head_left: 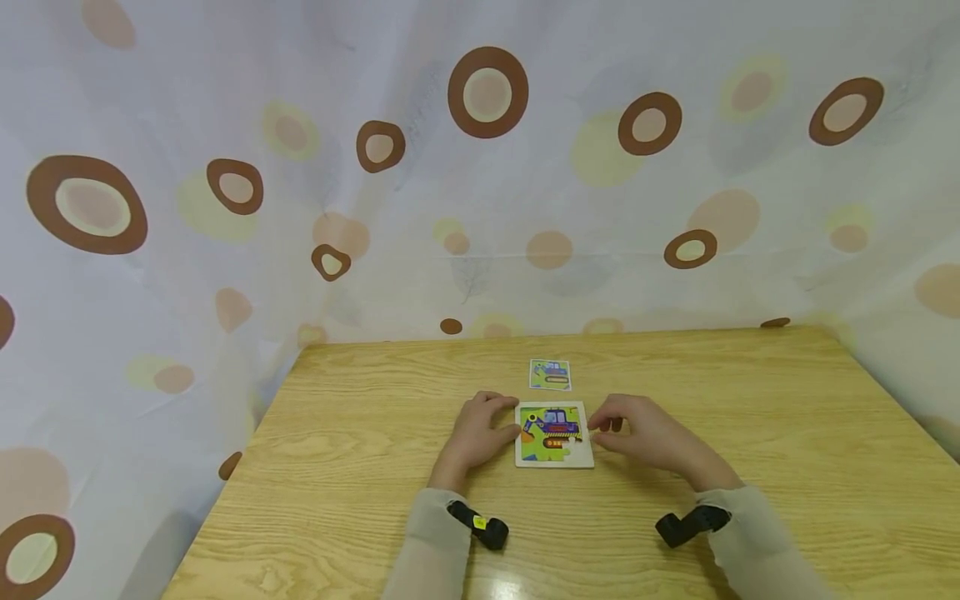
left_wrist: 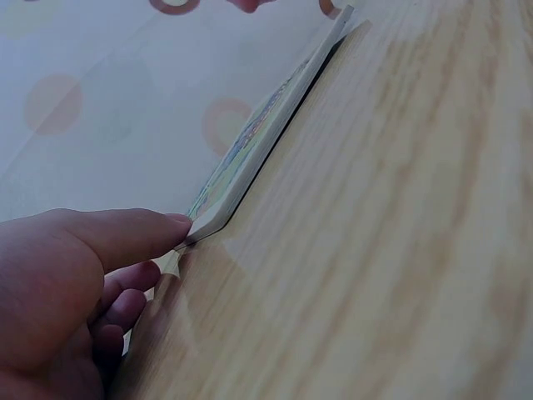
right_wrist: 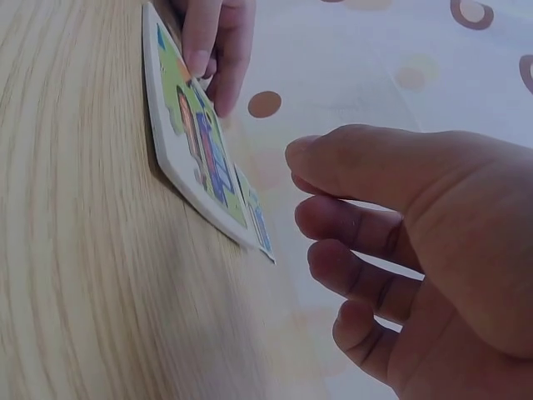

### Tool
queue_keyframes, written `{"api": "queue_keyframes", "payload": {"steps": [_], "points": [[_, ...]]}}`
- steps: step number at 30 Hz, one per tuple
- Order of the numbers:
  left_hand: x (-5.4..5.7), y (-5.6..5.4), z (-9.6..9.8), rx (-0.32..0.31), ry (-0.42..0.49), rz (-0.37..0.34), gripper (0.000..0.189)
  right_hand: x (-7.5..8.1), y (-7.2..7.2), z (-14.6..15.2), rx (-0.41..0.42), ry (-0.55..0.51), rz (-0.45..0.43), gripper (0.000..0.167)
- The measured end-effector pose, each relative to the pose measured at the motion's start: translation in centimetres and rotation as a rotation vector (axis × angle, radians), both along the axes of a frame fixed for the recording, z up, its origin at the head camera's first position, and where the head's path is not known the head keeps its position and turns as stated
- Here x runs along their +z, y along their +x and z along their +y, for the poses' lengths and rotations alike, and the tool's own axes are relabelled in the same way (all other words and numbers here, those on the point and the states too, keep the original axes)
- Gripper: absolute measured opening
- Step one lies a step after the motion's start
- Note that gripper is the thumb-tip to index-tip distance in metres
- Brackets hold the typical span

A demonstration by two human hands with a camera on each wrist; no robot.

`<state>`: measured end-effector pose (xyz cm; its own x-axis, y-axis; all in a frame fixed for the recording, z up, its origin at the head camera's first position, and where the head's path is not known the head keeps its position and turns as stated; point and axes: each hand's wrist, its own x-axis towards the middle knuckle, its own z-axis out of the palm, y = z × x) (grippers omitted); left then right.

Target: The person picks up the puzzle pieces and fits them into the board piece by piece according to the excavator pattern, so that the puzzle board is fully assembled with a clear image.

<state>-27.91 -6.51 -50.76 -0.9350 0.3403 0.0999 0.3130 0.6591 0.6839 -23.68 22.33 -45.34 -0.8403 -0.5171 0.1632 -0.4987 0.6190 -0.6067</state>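
A square jigsaw puzzle [head_left: 553, 434] with a white frame lies flat on the wooden table; its picture is a blue digger on green. Bare white base shows at its lower right. My left hand [head_left: 480, 431] is at the puzzle's left side, its index finger by the upper left corner and its thumb [left_wrist: 146, 233] touching the frame's edge. Beside the right edge hovers my right hand [head_left: 637, 429], fingers loosely bent. In the right wrist view its thumb [right_wrist: 350, 162] and fingers stand apart from the puzzle, with nothing seen between them.
Just behind the puzzle lies a small picture card [head_left: 550, 375] with the same digger. A patterned cloth [head_left: 525, 192] hangs around the back and sides of the wooden table [head_left: 360, 467]. Black camera straps [head_left: 693, 525] sit on both wrists.
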Motion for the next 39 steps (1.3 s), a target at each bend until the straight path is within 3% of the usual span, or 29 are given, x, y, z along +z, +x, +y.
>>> {"api": "queue_keyframes", "payload": {"steps": [9, 16, 24, 39], "points": [[-0.1, -0.1, 0.1, -0.005, -0.002, -0.002, 0.043, -0.6, 0.5, 2.5, -0.019, 0.011, 0.043, 0.012], [-0.1, -0.1, 0.0, -0.006, -0.003, 0.003, 0.043, -0.8, 0.8, 4.1, -0.058, 0.035, -0.002, 0.015], [0.2, 0.2, 0.2, -0.011, 0.005, -0.005, 0.042, -0.8, 1.7, 6.5, -0.048, 0.048, -0.053, 0.028], [0.2, 0.1, 0.1, 0.001, -0.010, 0.000, 0.043, -1.4, 2.4, 9.2, 0.002, 0.126, -0.052, 0.044]]}}
